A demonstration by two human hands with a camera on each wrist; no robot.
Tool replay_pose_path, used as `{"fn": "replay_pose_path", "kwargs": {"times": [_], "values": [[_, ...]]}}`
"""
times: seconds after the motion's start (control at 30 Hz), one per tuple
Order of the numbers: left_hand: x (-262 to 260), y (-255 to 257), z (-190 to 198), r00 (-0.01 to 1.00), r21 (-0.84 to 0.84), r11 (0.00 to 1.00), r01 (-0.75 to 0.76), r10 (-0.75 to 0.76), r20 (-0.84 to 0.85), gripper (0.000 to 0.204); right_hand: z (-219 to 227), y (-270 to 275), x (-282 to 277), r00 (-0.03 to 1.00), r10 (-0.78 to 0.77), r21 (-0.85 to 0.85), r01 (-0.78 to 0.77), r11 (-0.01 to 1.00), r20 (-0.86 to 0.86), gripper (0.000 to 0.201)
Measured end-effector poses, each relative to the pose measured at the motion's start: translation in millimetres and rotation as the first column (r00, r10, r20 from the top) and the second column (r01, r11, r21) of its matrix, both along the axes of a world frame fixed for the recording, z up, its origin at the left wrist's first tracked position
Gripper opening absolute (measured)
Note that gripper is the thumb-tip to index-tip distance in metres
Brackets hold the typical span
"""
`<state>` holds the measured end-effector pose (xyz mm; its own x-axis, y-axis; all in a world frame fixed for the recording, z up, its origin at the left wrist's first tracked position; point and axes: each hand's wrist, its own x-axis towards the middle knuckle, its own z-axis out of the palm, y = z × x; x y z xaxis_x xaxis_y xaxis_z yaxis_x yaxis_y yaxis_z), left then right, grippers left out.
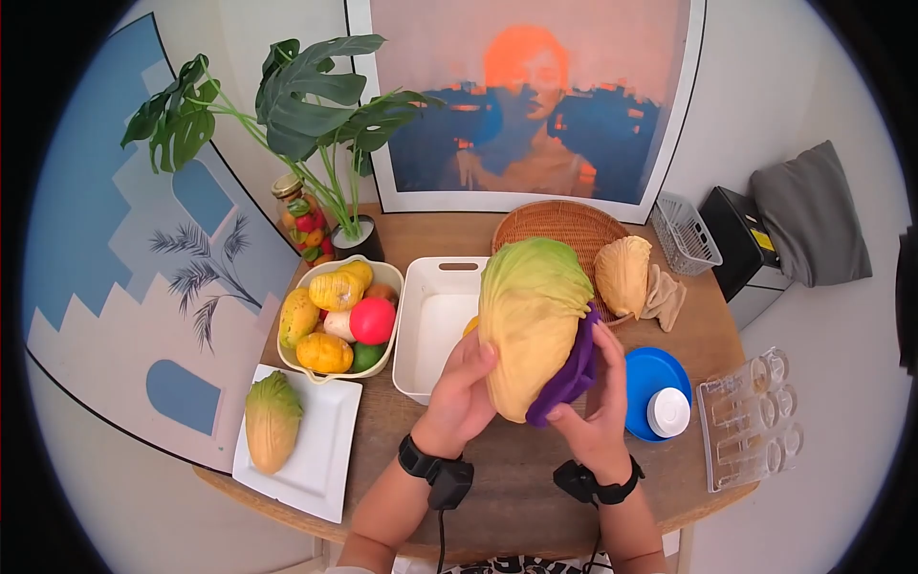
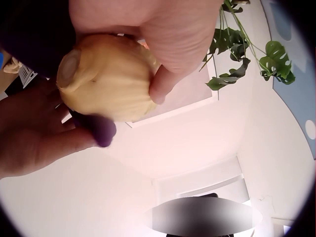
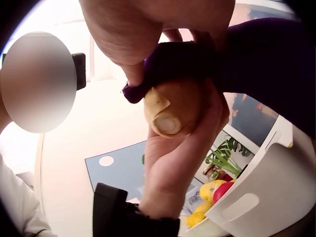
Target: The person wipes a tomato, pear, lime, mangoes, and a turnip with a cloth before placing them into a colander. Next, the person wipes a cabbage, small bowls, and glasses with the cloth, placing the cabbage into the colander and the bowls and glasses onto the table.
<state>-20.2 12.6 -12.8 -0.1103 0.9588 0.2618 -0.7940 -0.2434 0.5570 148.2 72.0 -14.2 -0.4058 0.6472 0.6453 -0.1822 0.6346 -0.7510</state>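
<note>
A large pale yellow cabbage with a green top (image 1: 535, 316) is held up between both hands above the table. The left hand (image 1: 461, 394) grips it from the left side, thumb on its front. On the other side, the right hand (image 1: 598, 416) pinches a purple cloth (image 1: 572, 368) against the cabbage. In the left wrist view the cabbage's cut stem end (image 2: 70, 66) shows, with the cloth (image 2: 101, 129) under the right thumb. The right wrist view shows the cloth (image 3: 173, 59) lying along the cabbage (image 3: 185, 101).
Behind the hands are a white bin (image 1: 430, 325) and a wicker basket (image 1: 535, 218) beside another cabbage (image 1: 623, 277). Left stand a fruit bowl (image 1: 330, 373) and a white plate (image 1: 325, 430) with a small cabbage. Right are a blue plate (image 1: 645, 368), white cup (image 1: 668, 412) and glasses (image 1: 755, 416).
</note>
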Motion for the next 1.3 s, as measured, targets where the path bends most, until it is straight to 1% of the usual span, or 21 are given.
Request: {"fn": "replay_pose_path", "kwargs": {"times": [0.07,0.1,0.17,0.27,0.3,0.37,0.4,0.5,0.6,0.67,0.77,0.9,0.97,1.03,1.1,1.13,1.17,1.2,1.23,1.27,1.3], "values": [[4,1,1,0.997,0.012,0.999,-0.048,0.049,-0.055,0.068,-2,-6,-7,0.998,0.069,-0.177,-0.07,0.982,-0.013,0.092],[6,2,0,0.998,0.008,0.999,-0.046,0.046,-0.053,0.068,-2,-10,-9,0.998,0.067,-0.181,-0.068,0.981,-0.011,0.092],[10,6,-3,0.975,0.017,0.982,-0.189,0.189,-0.12,0.065,-1,-17,-14,0.996,-0.088,-0.114,0.091,0.989,0.031,0.087],[18,6,4,0.942,-0.016,0.958,-0.286,0.279,-0.186,0.069,-12,-23,-20,0.972,-0.227,0.05,0.225,0.973,0.06,0.074],[19,6,4,0.943,-0.018,0.959,-0.284,0.276,-0.188,0.069,-14,-26,-21,0.971,-0.23,0.047,0.227,0.973,0.06,0.074],[22,7,4,0.926,-0.075,0.935,-0.348,0.33,-0.186,0.062,-16,-31,-22,0.928,-0.346,0.281,0.299,0.912,0.136,0.06],[23,7,3,0.926,-0.076,0.935,-0.346,0.328,-0.188,0.062,-15,-32,-24,0.916,-0.379,0.322,0.323,0.89,0.128,0.053],[25,7,2,0.889,-0.1,0.906,-0.412,0.375,-0.263,0.058,-14,-24,-20,0.914,-0.382,0.431,0.291,0.854,0.14,0.052],[25,6,3,0.852,-0.094,0.901,-0.424,0.362,-0.378,0.064,0,-10,-14,0.926,-0.347,0.447,0.251,0.858,0.146,0.051],[27,6,0,0.803,-0.022,0.899,-0.437,0.379,-0.459,0.068,9,2,-11,0.928,-0.344,0.466,0.242,0.851,0.146,0.051],[26,6,2,0.832,-0.038,0.926,-0.376,0.319,-0.454,0.073,23,15,-9,0.93,-0.333,0.499,0.217,0.839,0.156,0.052],[24,4,5,0.797,0.007,0.924,-0.382,0.334,-0.503,0.079,36,31,-11,0.958,-0.236,0.342,0.17,0.924,0.162,0.048],[21,6,1,0.73,0.085,0.913,-0.4,0.373,-0.573,0.085,37,46,-11,0.981,-0.115,0.202,0.083,0.976,0.156,0.043],[15,7,-2,0.7,0.102,0.911,-0.399,0.375,-0.608,0.087,42,49,-12,0.988,-0.09,0.162,0.07,0.984,0.125,0.038],[16,6,-3,0.669,0.117,0.909,-0.4,0.377,-0.64,0.089,46,51,-13,0.997,-0.062,-0.068,0.065,0.996,0.048,0.033],[18,3,-4,0.563,0.161,0.902,-0.4,0.381,-0.733,0.091,47,53,-15,0.995,-0.1,-0.192,0.099,0.976,0.006,0.031],[19,1,-4,0.445,0.205,0.896,-0.393,0.381,-0.811,0.092,51,56,-14,0.995,-0.101,-0.191,0.1,0.976,0.007,0.031],[19,0,-2,0.446,0.205,0.897,-0.392,0.38,-0.81,0.092,58,60,-11,1.0,-0.006,-0.286,0.008,0.958,0.006,0.031],[18,-2,3,0.355,0.24,0.889,-0.389,0.385,-0.852,0.094,66,63,-7,0.996,0.088,-0.378,-0.083,0.922,-0.004,0.031],[16,-4,8,0.261,0.274,0.883,-0.381,0.387,-0.885,0.095,73,64,-1,0.984,0.132,-0.394,-0.074,0.916,0.124,0.033],[13,-7,14,0.263,0.273,0.887,-0.373,0.383,-0.885,0.095,79,65,3,0.985,0.124,-0.395,-0.067,0.916,0.122,0.033]]}}
